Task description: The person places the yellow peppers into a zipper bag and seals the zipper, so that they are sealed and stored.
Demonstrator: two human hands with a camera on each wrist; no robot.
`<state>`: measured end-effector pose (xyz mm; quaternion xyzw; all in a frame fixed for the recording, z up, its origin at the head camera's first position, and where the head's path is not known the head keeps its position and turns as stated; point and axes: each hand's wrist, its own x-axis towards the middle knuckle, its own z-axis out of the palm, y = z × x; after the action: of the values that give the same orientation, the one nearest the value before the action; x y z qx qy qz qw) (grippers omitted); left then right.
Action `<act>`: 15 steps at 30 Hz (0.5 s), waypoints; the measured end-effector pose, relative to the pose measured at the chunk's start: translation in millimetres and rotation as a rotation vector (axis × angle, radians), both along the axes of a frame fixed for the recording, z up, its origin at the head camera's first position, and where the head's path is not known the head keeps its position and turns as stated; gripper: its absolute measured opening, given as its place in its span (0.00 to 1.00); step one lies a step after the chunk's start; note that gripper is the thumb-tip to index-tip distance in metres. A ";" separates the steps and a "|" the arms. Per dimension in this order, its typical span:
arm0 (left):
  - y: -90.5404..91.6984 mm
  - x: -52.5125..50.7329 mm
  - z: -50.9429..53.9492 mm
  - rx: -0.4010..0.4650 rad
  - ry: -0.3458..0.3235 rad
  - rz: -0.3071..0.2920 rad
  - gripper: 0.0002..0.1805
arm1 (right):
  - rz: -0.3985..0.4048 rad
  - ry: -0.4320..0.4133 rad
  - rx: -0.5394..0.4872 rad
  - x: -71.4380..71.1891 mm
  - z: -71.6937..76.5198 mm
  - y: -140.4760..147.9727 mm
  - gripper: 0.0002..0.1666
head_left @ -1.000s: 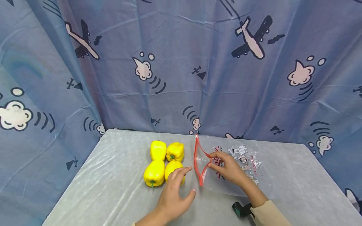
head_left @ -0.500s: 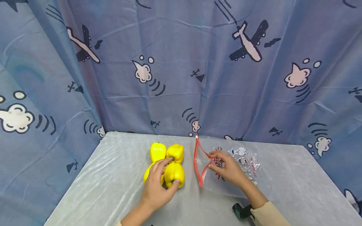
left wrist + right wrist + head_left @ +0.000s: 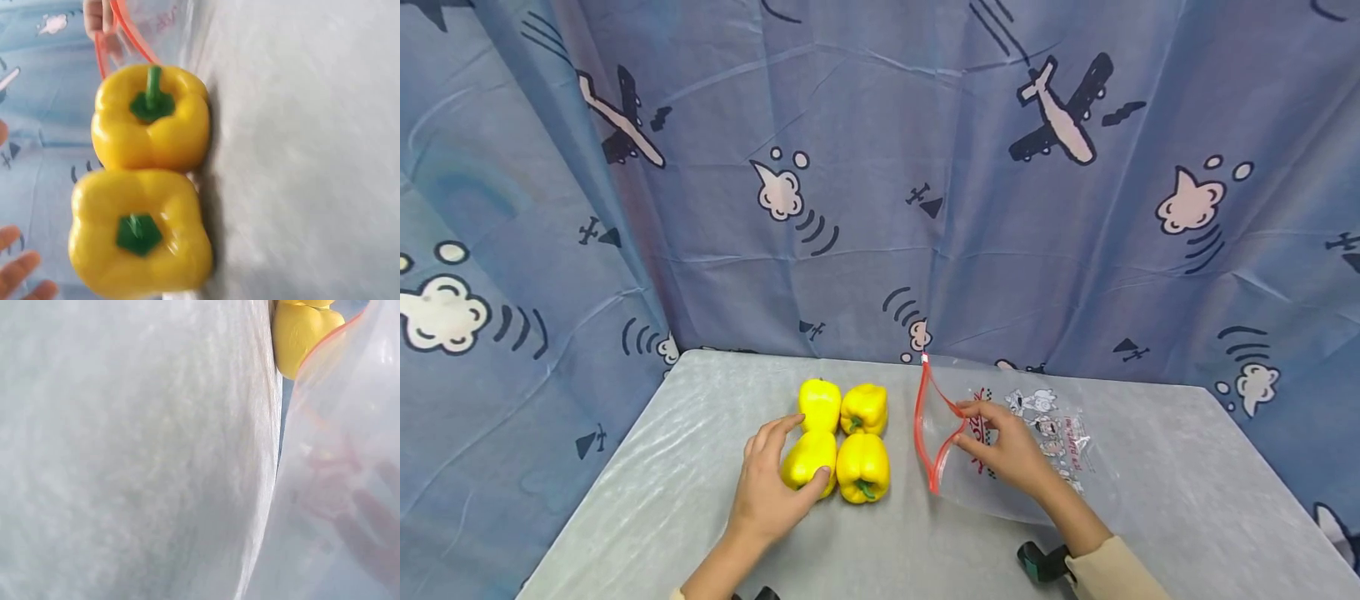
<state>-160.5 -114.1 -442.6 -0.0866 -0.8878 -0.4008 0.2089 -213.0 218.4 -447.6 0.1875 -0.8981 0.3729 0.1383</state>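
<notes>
Yellow bell peppers stand in a two-by-two cluster on the table. My left hand (image 3: 769, 493) spreads its thumb and fingers around the left side of the front-left bell pepper (image 3: 811, 457). In the left wrist view, the fingertips (image 3: 19, 272) show a gap from the nearer pepper (image 3: 181, 244); the thumb is not clearly visible there. Beside it is the front-right pepper (image 3: 862, 462). With thumb and fingers, my right hand (image 3: 1006, 448) pinches the mouth edge of a clear zip bag (image 3: 1030, 492), holding its red-rimmed mouth apart toward the peppers.
Two more peppers stand behind, the back-left one (image 3: 820, 402) and the back-right one (image 3: 867, 407). A pale cloth covers the table (image 3: 647, 500). Behind it hangs a blue curtain (image 3: 850, 208) printed with airplanes. A dark wrist device (image 3: 1043, 562) sits by the right sleeve.
My left hand has moved left, from beside the front-right pepper across to the front-left one. The right hand keeps its pinch on the bag and has barely moved.
</notes>
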 end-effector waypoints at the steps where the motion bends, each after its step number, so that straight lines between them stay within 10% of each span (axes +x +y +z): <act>1: -2.0 -0.3 -1.7 -0.007 -0.031 0.011 0.38 | 0.000 0.016 0.001 -0.1 0.3 0.1 0.17; 15: -9.0 -5.2 -21.9 0.104 -0.333 0.035 0.43 | -0.009 -0.025 0.015 3.0 5.9 -2.0 0.17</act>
<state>-165.7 -123.1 -464.5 0.0073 -0.8896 -0.4513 0.0702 -209.9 216.4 -441.7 0.1797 -0.9035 0.3676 0.1273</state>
